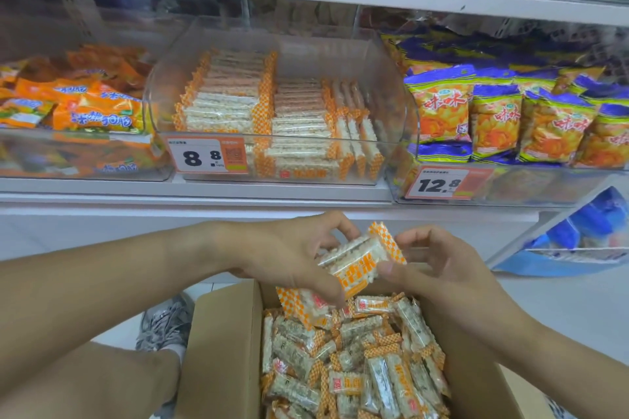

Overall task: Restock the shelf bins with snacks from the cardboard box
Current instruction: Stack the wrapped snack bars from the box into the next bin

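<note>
A cardboard box stands open on the floor below me, full of several orange-and-white rice snack bars. Above the box, my left hand grips a small stack of these snack bars, fingers curled over the top and thumb underneath. My right hand holds the same stack from the right, thumb pressed on its front. On the shelf ahead, a clear bin marked 8.8 holds neat rows of the same bars, with open space at its right side.
Left of the clear bin lies a bin of orange snack bags; right of it, a bin of blue-and-yellow bags priced 12.8. A blue bag hangs at the lower right. My knee and grey shoe sit left of the box.
</note>
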Demonstrator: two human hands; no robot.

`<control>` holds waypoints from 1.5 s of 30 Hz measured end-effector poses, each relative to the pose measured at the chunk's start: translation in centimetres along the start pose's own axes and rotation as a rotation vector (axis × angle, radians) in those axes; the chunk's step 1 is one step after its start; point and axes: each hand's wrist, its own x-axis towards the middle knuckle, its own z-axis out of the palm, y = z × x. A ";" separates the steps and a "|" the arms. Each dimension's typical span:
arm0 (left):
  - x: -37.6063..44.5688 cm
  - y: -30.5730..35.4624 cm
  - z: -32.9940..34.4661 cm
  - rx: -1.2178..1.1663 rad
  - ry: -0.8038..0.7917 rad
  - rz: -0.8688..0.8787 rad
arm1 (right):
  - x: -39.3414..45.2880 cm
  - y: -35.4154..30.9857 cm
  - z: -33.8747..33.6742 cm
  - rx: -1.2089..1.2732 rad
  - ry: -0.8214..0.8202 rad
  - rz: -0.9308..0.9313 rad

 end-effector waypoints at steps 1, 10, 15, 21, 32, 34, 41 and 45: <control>-0.3 0.3 -0.1 0.150 0.020 0.016 | 0.0 -0.2 -0.1 -0.179 0.025 -0.091; -4.0 2.2 -2.9 0.753 0.367 0.223 | 1.7 -4.2 3.2 -0.413 -0.015 -0.599; -6.9 1.4 -7.1 0.624 0.799 0.357 | 6.0 -9.2 5.2 -0.490 0.082 -0.780; -9.5 -1.8 -11.7 0.757 1.225 0.129 | 12.9 -14.5 7.7 -0.719 0.132 -0.889; -8.0 -5.0 -12.8 0.762 1.305 0.113 | 19.2 -16.8 13.2 -0.803 -0.240 -0.693; -8.0 -5.2 -13.0 0.755 1.316 0.124 | 19.5 -16.9 13.9 -0.794 -0.274 -0.681; -7.8 -5.4 -13.1 0.766 1.340 0.111 | 19.9 -16.7 13.6 -0.793 -0.343 -0.631; -7.8 -5.3 -13.2 0.743 1.357 0.102 | 19.9 -16.0 14.0 -0.794 -0.365 -0.604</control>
